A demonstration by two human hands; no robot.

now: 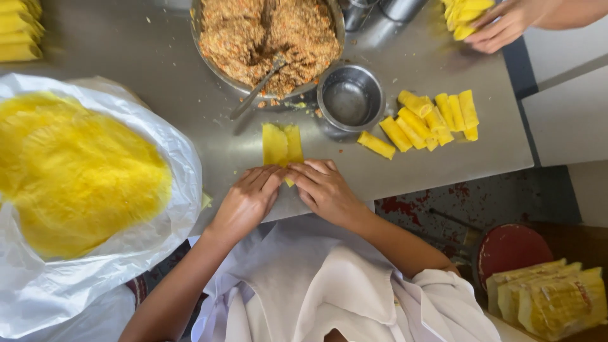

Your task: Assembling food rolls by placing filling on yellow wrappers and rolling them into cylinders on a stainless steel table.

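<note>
At frame centre both hands pinch the near end of a yellow wrapper (282,145) on the surface (158,69): left hand (247,201), right hand (326,190), fingertips touching it. Above sits a filling bowl (269,38); right, finished rolls (424,120); left, stacked wrappers (76,171)

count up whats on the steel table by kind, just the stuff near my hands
Finished yellow rolls in the pile right of the hands: about 10, since overlaps blur the count
Yellow wrapper being folded, under the fingers of left hand and right hand: 1
Small steel bowl: 1
Large bowl of filling: 1
Stack of yellow wrappers on plastic: 1
Total: about 14
</note>
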